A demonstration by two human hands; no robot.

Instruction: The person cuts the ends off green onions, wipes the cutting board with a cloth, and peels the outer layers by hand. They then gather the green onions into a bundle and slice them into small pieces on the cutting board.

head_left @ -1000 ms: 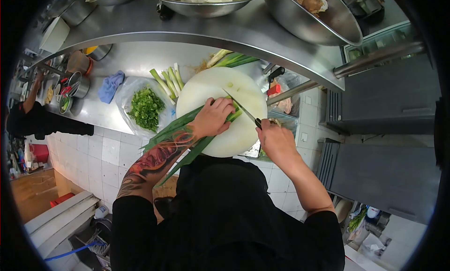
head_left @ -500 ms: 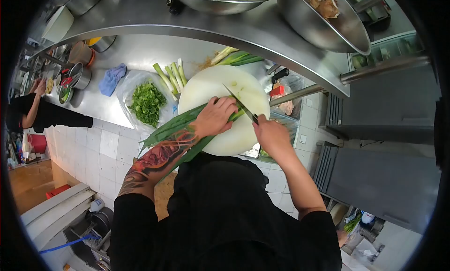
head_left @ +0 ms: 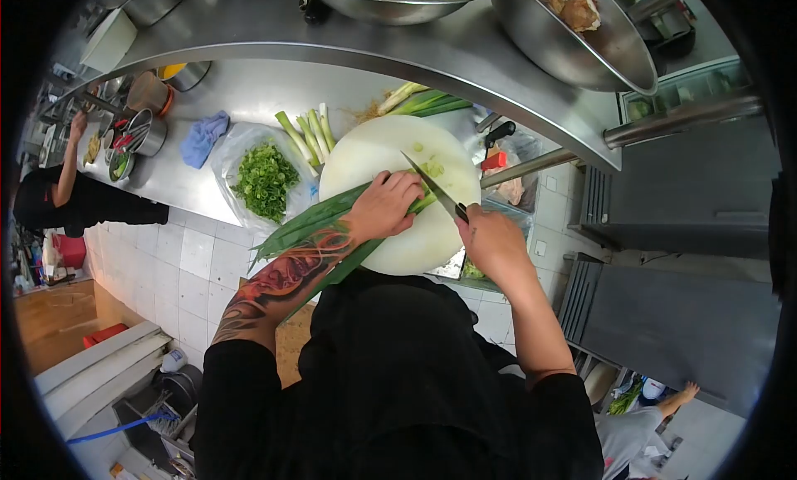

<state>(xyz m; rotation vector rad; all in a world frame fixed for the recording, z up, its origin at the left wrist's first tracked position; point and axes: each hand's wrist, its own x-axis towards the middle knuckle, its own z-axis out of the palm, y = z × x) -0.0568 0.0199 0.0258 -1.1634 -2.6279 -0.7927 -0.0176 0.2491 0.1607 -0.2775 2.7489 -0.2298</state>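
Note:
On a round white cutting board (head_left: 432, 239), my left hand (head_left: 386, 204) presses down on long green onions (head_left: 320, 219), its fingers closed round them. Their leaves trail out under my left forearm. My right hand (head_left: 490, 235) grips the dark handle of a knife (head_left: 437, 184). The blade points up and left across the onions, close beside my left fingertips. Small cut green pieces (head_left: 432, 166) lie on the board beyond the blade. Left of the board, a clear plastic bag (head_left: 235, 141) holds chopped greens (head_left: 265, 181).
White onion stalks (head_left: 309, 136) and more green onions (head_left: 432, 104) lie behind the board. A blue cloth (head_left: 202, 138) is on the counter. A metal shelf (head_left: 332, 58) with bowls overhangs it. People are at far left and lower right.
More cut pieces lie on the board. My right hand has shifted slightly right and down with the knife. The person at left has raised a hand; another person has come into view at lower right.

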